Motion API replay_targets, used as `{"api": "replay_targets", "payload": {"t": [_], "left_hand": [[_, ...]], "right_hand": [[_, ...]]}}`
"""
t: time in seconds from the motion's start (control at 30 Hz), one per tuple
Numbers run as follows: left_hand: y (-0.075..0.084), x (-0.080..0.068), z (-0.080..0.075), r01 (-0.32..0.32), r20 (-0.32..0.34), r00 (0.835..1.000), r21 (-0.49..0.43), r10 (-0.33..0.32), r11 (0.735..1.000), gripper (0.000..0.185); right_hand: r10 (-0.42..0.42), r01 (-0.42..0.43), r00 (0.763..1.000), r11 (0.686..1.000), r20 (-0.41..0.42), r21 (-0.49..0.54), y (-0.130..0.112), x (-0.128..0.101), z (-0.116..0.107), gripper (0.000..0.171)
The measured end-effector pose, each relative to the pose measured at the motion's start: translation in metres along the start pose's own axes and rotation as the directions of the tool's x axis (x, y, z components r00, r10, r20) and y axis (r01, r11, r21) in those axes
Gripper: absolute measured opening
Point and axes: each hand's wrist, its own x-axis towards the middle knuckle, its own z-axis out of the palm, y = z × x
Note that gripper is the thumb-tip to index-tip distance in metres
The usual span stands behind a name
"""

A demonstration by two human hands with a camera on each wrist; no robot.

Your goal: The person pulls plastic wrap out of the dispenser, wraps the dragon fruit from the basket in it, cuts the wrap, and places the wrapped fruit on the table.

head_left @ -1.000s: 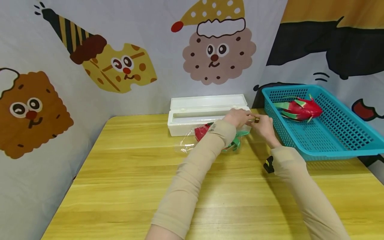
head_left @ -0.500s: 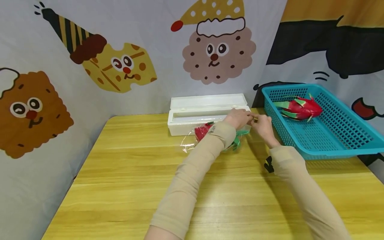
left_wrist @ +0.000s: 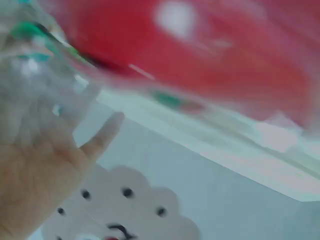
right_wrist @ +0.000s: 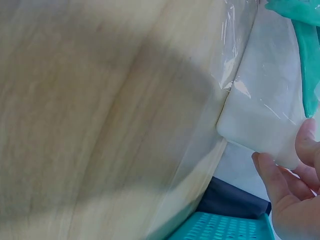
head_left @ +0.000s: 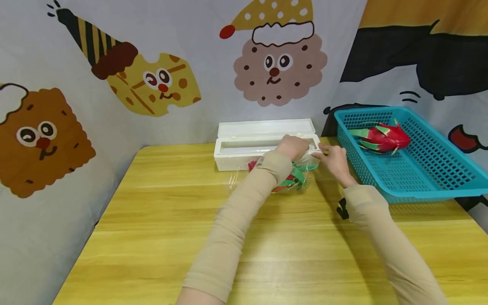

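A red dragon fruit (head_left: 290, 178) with green scales lies on the table, wrapped in clear plastic wrap (head_left: 238, 183), just in front of the open white wrap box (head_left: 236, 149). My left hand (head_left: 292, 146) is above the fruit at the box's front edge and holds the wrap, which drapes over its fingers (left_wrist: 30, 125) in the blurred left wrist view. My right hand (head_left: 332, 157) is beside the fruit's right end and pinches the wrap's edge. In the right wrist view its fingers (right_wrist: 280, 175) curl next to the box corner (right_wrist: 260, 120).
A blue plastic basket (head_left: 411, 178) at the table's right holds a second dragon fruit (head_left: 381, 137). Cartoon-printed cloth walls close off the back and left. The yellow wooden table (head_left: 160, 220) stretches toward me.
My left hand has moved left along the box edge, away from the right hand, so the two no longer meet. More of the wrapped fruit shows.
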Motion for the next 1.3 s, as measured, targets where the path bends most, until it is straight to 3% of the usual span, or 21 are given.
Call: {"api": "replay_targets", "payload": {"t": [0.17, 0.3, 0.5, 0.63, 0.73, 0.83, 0.93, 1.07, 1.2, 1.3], "left_hand": [[-0.04, -0.012, 0.007, -0.019, 0.05, 0.998, -0.152, 0.027, 0.988, 0.048], [-0.079, -0.028, 0.025, -0.015, 0.056, 0.998, -0.28, 0.032, 0.96, 0.052], [-0.132, -0.06, 0.07, -0.055, -0.066, 0.997, -0.316, 0.035, 0.947, 0.036], [-0.154, -0.077, 0.1, -0.087, -0.171, 0.985, -0.404, 0.018, 0.911, 0.031], [-0.165, -0.087, 0.12, -0.148, -0.3, 0.954, -0.473, 0.0, 0.868, 0.032], [-0.172, -0.094, 0.138, -0.17, -0.407, 0.91, -0.529, -0.074, 0.831, 0.029], [-0.174, -0.097, 0.15, -0.162, -0.459, 0.873, -0.593, -0.166, 0.789, 0.028], [-0.174, -0.095, 0.157, -0.174, -0.504, 0.831, -0.638, -0.235, 0.75, 0.031], [-0.174, -0.096, 0.163, -0.147, -0.519, 0.802, -0.652, -0.296, 0.744, 0.036], [-0.174, -0.097, 0.166, -0.139, -0.543, 0.778, -0.639, -0.316, 0.757, 0.037]], "right_hand": [[0.039, -0.039, 0.999, 0.999, 0.01, -0.005, 0.003, -0.001, -0.004, 0.05], [0.034, -0.034, 0.999, 0.999, 0.004, -0.011, 0.007, -0.001, -0.005, 0.049], [0.014, -0.014, 1.0, 1.0, -0.001, -0.002, 0.006, -0.002, -0.006, 0.049], [0.022, -0.022, 1.0, 1.0, 0.011, 0.01, 0.006, -0.001, -0.006, 0.05], [0.022, -0.022, 1.0, 1.0, 0.019, 0.018, 0.006, 0.0, -0.004, 0.05], [0.024, -0.025, 0.999, 0.999, 0.027, 0.031, 0.006, 0.0, -0.002, 0.051], [0.016, -0.017, 0.999, 0.999, 0.027, 0.037, 0.005, 0.0, -0.001, 0.051], [-0.01, 0.011, 1.0, 1.0, -0.018, 0.017, 0.005, 0.001, 0.001, 0.051], [-0.014, 0.014, 0.999, 1.0, -0.037, -0.002, 0.006, 0.002, 0.003, 0.051], [-0.01, 0.01, 1.0, 1.0, -0.029, 0.007, 0.005, 0.003, 0.004, 0.051]]}}
